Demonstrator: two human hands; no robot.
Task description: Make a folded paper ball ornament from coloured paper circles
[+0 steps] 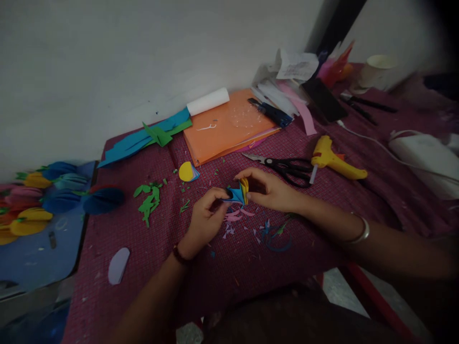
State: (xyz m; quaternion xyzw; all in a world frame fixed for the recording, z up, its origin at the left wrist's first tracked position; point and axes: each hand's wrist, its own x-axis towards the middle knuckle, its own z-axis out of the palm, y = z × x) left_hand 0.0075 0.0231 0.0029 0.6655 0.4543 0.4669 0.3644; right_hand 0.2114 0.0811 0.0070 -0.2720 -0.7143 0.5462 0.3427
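Both hands meet over the middle of the table at a small folded paper piece (236,194), blue on its left side and yellow on its right. My left hand (208,212) pinches the blue part. With thumb and fingers, my right hand (267,188) grips the yellow layers. Pink, white and blue paper scraps lie under and around the hands. A yellow paper circle (186,172) rests on other coloured pieces beyond my left hand. Green paper cutouts (148,198) are heaped to the left, and a folded pale paper half-circle (119,266) lies nearer the front.
Black-handled scissors (287,167) and a yellow glue gun (335,160) lie right of the hands. Behind them are orange paper sheets (222,134) with a blue cutter (270,112) on top. Finished paper balls (64,200) cover a blue stool (43,263). A phone (324,100) trails a cable.
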